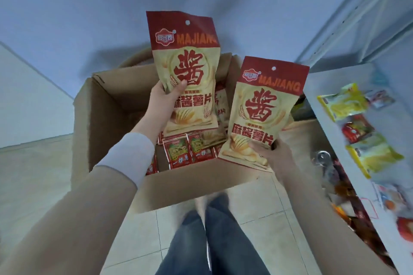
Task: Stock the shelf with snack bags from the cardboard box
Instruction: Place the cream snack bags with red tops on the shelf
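An open cardboard box (107, 118) stands on the floor in front of me. My left hand (163, 102) grips a red-and-cream MAJIANG snack bag (190, 56) by its left edge, held upright above the box. My right hand (274, 154) holds a second, identical snack bag (266, 105) by its bottom right corner, over the box's right side. More bags of the same kind and several small red packets (185, 152) lie inside the box. The white shelf (335, 131) is at the right.
The shelf at the right carries yellow, red and other snack packs (348, 105), blurred. Pale floor tiles (33, 174) surround the box. My legs in jeans (210, 241) stand just behind the box. A plain wall rises beyond.
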A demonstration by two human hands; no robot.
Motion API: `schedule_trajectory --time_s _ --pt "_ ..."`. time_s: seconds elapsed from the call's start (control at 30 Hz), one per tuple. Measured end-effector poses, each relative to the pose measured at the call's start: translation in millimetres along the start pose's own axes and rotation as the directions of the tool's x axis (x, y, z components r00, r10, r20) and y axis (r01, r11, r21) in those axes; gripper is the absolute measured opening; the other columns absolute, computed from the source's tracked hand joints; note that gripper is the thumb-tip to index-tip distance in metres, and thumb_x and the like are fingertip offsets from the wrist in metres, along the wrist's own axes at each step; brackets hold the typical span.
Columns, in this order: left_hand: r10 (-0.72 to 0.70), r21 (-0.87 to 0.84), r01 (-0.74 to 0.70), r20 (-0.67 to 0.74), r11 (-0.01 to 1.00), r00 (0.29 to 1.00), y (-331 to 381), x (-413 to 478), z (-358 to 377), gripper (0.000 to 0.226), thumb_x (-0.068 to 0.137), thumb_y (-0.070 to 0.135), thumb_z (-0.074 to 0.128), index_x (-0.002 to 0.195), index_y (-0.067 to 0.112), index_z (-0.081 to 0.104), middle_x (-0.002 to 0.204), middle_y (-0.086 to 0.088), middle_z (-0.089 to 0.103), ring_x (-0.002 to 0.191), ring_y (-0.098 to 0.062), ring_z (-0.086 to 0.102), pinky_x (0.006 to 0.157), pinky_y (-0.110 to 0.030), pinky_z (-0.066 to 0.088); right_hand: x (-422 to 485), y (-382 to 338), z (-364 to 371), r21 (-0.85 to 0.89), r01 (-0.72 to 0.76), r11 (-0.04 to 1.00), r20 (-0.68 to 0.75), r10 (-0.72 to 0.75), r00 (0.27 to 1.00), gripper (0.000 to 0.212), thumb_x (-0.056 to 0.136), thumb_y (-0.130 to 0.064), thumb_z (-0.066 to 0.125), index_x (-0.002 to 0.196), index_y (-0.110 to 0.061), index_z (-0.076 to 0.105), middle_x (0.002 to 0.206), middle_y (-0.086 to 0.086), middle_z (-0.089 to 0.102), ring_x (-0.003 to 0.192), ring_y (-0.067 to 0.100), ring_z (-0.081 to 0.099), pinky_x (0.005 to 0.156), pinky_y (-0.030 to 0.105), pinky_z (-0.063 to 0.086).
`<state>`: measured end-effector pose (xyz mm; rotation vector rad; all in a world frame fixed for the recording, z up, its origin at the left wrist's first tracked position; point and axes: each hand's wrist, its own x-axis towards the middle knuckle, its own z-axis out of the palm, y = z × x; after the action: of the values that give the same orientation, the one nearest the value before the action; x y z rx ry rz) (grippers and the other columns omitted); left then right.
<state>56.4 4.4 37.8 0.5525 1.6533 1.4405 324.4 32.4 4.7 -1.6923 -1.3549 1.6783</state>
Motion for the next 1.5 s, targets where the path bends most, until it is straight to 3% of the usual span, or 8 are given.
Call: schedule_trajectory --time_s 0.3,0.47,0.63,0.83,0.97,1.17,1.33,1.5 --pt "0.187 0.004 -0.203 0.372 0.979 0.909 57 -117 166 0.035 0.085 0.03 0.066 0.116 0.016 0.058 0.101 0.006 0.07 0.09 -0.008 0.068 0.075 -0.024 0.056 -127 37 -159 0.163 0.091 0.982 -0.372 -0.024 0.928 0.034 0.074 -0.017 0.077 0.106 -0.011 0.065 0.098 0.003 0.071 0.09 0.018 0.067 0.072 0.025 0.051" --pt "0.27 -0.009 -0.325 0.576 0.946 0.772 58 -219 309 0.018 0.086 0.031 0.064 0.103 0.026 0.06 0.091 0.015 0.068 0.079 0.005 0.067 0.063 -0.012 0.051 -215 89 -291 0.169 0.154 0.974 -0.544 -0.038 0.838 0.018 0.074 -0.019 0.077 0.084 -0.023 0.062 0.083 -0.005 0.069 0.081 0.015 0.066 0.075 0.029 0.05" --pt "0.298 -0.053 -0.381 0.724 0.923 0.622 39 -334 457 0.015 0.085 0.033 0.064 0.099 0.033 0.058 0.095 0.015 0.066 0.09 -0.002 0.063 0.073 -0.021 0.051 -309 155 -423 0.21 0.177 0.962 -0.689 0.017 0.725 0.019 0.074 -0.024 0.077 0.087 -0.022 0.064 0.086 -0.003 0.071 0.078 0.011 0.067 0.063 0.02 0.051" --pt "0.269 -0.058 -0.43 0.852 0.901 0.45 19 -448 605 0.011 0.084 0.036 0.065 0.093 0.033 0.06 0.095 0.014 0.067 0.092 -0.006 0.064 0.076 -0.026 0.05 -392 206 -559 0.251 0.228 0.941 -0.832 0.089 0.547 0.02 0.073 -0.027 0.077 0.087 -0.024 0.063 0.091 -0.001 0.071 0.09 0.021 0.066 0.076 0.034 0.051" --pt "0.236 -0.064 -0.431 0.902 0.9 0.361 5 -488 684 0.013 0.087 0.029 0.063 0.1 0.026 0.06 0.092 0.016 0.065 0.086 0.001 0.061 0.068 -0.014 0.047 -407 221 -627 0.264 0.233 0.936 -0.875 0.131 0.465 0.022 0.071 -0.033 0.078 0.086 -0.024 0.064 0.09 0.001 0.072 0.088 0.026 0.068 0.086 0.044 0.053" --pt "0.178 -0.054 -0.411 0.946 0.91 0.27 -10 -506 812 0.01 0.087 0.027 0.064 0.096 0.026 0.059 0.096 0.009 0.067 0.092 -0.008 0.063 0.077 -0.024 0.051 -389 229 -735 0.248 0.278 0.928 -0.914 0.128 0.385 0.024 0.076 -0.024 0.076 0.096 -0.013 0.066 0.089 0.002 0.071 0.088 0.024 0.067 0.08 0.037 0.054" --pt "0.134 -0.019 -0.417 0.96 0.909 0.247 -13 -496 919 0.032 0.088 0.028 0.063 0.116 0.014 0.057 0.103 0.008 0.066 0.093 -0.004 0.062 0.068 -0.013 0.05 -347 224 -828 0.278 0.273 0.921 -0.907 0.159 0.389 0.023 0.076 -0.025 0.076 0.096 -0.016 0.066 0.093 0.002 0.072 0.09 0.02 0.067 0.078 0.031 0.052" --pt "0.11 0.067 -0.589 0.96 0.806 0.259 -23 -476 1012 0.052 0.075 0.057 0.065 0.116 0.027 0.055 0.132 -0.006 0.051 0.113 -0.023 0.056 0.094 -0.041 0.049 -302 226 -897 0.332 0.262 0.906 -0.88 0.198 0.432 0.025 0.077 -0.025 0.075 0.097 -0.014 0.066 0.095 0.004 0.072 0.091 0.021 0.068 0.086 0.035 0.053"
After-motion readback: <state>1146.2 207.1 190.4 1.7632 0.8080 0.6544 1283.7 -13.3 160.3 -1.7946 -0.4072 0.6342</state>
